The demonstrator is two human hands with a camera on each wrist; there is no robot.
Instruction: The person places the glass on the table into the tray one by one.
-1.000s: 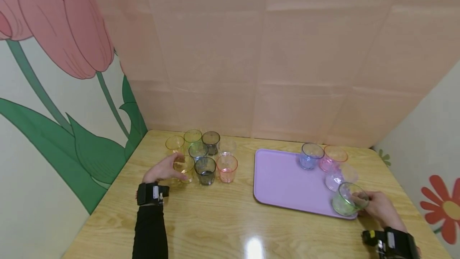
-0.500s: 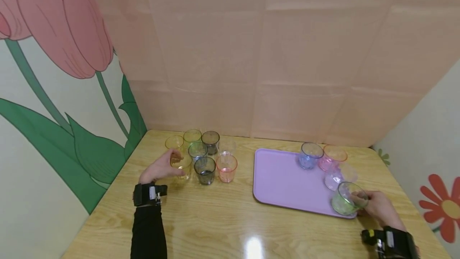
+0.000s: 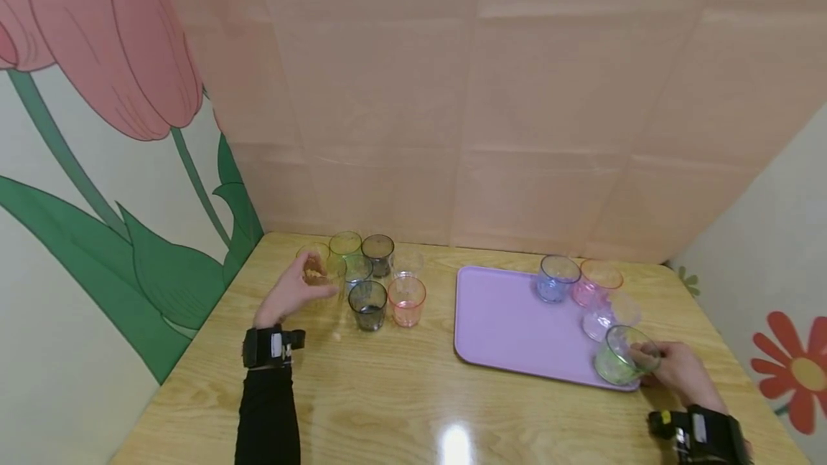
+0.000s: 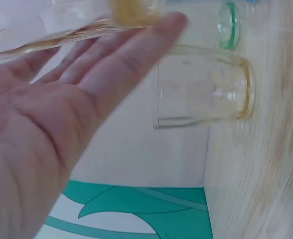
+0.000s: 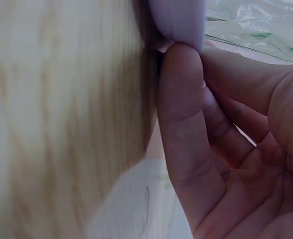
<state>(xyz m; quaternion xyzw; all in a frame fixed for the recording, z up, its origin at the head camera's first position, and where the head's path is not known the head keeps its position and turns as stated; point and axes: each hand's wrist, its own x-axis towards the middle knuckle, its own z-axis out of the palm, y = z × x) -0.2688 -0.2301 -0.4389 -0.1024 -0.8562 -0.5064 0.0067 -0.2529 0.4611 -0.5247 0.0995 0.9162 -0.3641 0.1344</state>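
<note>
In the head view my left hand holds a yellow-tinted glass at the left of a group of coloured glasses. The left wrist view shows this glass tipped over the fingers, raised off the table, while another yellow-rimmed glass stands behind it. My right hand is at the near right corner of a purple tray. Its thumb and forefinger pinch the tray's rim, as the right wrist view shows. A green glass on that corner partly covers the right fingers.
Beside the left hand stand a dark glass, a pink-rimmed glass, a bluish glass and others. On the tray's right side are a blue glass, a pink glass and a clear glass. A wall borders the table's back.
The left hand has lifted the yellow glass from the front of the group, moving it slightly left, then up and back. The right hand and tray have stayed put.
</note>
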